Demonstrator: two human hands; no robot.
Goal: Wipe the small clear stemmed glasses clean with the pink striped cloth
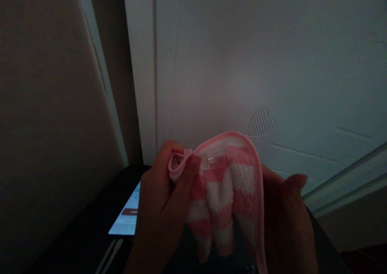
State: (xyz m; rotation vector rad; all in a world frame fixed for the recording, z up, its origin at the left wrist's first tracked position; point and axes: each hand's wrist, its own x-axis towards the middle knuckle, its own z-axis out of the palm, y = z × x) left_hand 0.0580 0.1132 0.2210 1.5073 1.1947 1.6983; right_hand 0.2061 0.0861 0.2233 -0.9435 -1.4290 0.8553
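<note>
A fluffy pink-and-white striped towel point(243, 177) with a pink bound edge hangs in folds in front of me. My left hand point(165, 197) is closed on its upper left corner, the thumb pressing the rolled edge against the fingers. Beside that thumb, a small clear, shiny piece point(211, 160) shows on the cloth; I cannot make out what it is. My right hand point(287, 217) is at the towel's right edge, its thumb standing away from the cloth. The towel partly hides the right hand's fingers, which appear to rest against its back.
A lit phone point(125, 219) lies on the dark surface point(87, 229) at the left, partly behind my left hand. Near it is a thin white cord point(110, 254). A pale panel point(217, 64) with a carved heart point(261, 122) rises behind, and a wall point(51, 92) stands at the left.
</note>
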